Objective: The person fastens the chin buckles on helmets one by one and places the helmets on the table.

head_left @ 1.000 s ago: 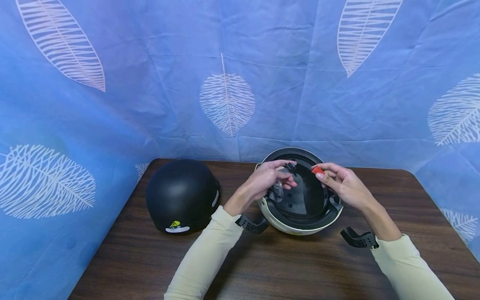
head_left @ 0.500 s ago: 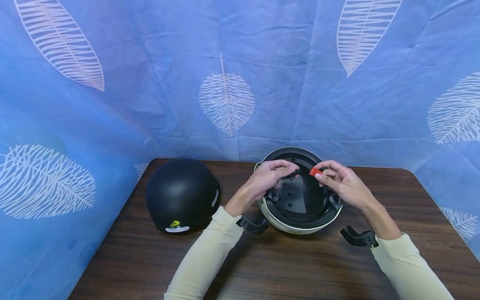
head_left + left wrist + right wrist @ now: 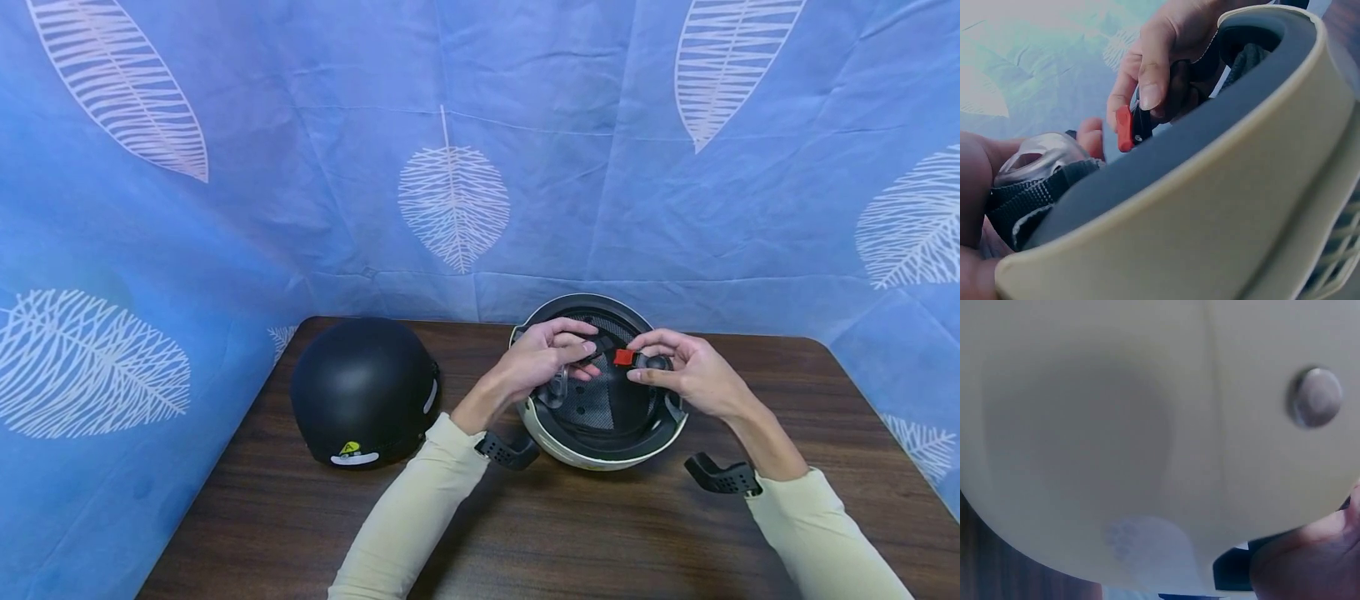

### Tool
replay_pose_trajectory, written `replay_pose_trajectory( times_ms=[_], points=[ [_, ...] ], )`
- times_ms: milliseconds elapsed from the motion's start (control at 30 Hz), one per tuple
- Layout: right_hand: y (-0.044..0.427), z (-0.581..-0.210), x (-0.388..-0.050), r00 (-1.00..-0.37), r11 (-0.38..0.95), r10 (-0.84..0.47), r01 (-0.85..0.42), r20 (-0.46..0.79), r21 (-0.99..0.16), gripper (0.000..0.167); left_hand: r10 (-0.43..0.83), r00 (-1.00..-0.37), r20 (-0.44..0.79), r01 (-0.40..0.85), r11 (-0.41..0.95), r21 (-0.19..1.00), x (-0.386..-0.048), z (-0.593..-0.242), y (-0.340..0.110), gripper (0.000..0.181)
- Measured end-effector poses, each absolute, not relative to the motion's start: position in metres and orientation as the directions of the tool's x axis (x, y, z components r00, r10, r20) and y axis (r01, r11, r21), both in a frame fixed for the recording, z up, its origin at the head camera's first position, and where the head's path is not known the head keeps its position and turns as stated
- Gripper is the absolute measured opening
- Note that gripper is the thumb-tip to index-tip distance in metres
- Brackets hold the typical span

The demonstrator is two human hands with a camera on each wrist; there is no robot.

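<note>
A cream helmet (image 3: 600, 461) lies upside down on the table, its black padded inside facing up. Over its opening, my left hand (image 3: 536, 358) pinches a dark chin-strap end (image 3: 597, 347) between thumb and fingers. Beside that palm, a clear plastic piece (image 3: 1047, 153) lies against the webbing strap (image 3: 1041, 197) in the left wrist view. My right hand (image 3: 697, 373) pinches a black strap buckle with a red tab (image 3: 623, 357), which points toward the left hand. The two strap ends are apart. The cream shell (image 3: 1097, 444) fills most of the right wrist view.
A black helmet (image 3: 365, 392) with a yellow sticker sits dome up to the left on the brown wooden table (image 3: 585, 533). Close behind the table hangs a blue leaf-patterned cloth (image 3: 540, 200). Black wrist mounts (image 3: 723, 477) jut out below both hands.
The right hand has turned the buckle, so its black part shows behind the red tab, now slightly lower. The left thumb has shifted down from the fingertips. The helmets have hardly moved.
</note>
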State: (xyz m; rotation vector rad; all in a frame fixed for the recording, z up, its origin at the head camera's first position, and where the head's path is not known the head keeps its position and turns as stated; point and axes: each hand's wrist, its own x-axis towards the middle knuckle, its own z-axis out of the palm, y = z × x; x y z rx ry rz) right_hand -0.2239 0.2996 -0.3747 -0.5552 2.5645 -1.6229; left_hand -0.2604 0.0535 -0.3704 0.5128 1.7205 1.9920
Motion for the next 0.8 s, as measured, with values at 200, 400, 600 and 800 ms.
replay_pose_trajectory(
  times_ms=[200, 400, 600, 800],
  points=[
    [0.3011, -0.3773, -0.2274, -0.909, 0.329, -0.365, -0.328, 0.201, -0.886, 0.026, 0.515, -0.857, 0.001, -0.080, -0.135, 0.988, -0.2610, -0.3710, 0.0548, 0.023],
    [0.2990, -0.3775, -0.2296, -0.877, 0.177, -0.409, -0.347, 0.251, -0.921, 0.024, 0.517, -0.856, -0.009, -0.066, -0.092, 0.994, -0.2591, -0.3692, 0.0547, 0.023],
    [0.2986, -0.3772, -0.2284, -0.879, 0.123, -0.411, -0.318, 0.243, -0.940, 0.025, 0.480, -0.877, -0.010, -0.091, -0.147, 0.985, -0.2575, -0.3693, 0.0579, 0.022],
    [0.2997, -0.3759, -0.2262, -0.889, 0.112, -0.398, -0.291, 0.226, -0.950, 0.023, 0.447, -0.894, -0.017, -0.100, -0.162, 0.982, -0.2562, -0.3681, 0.0593, 0.017]
  ],
)
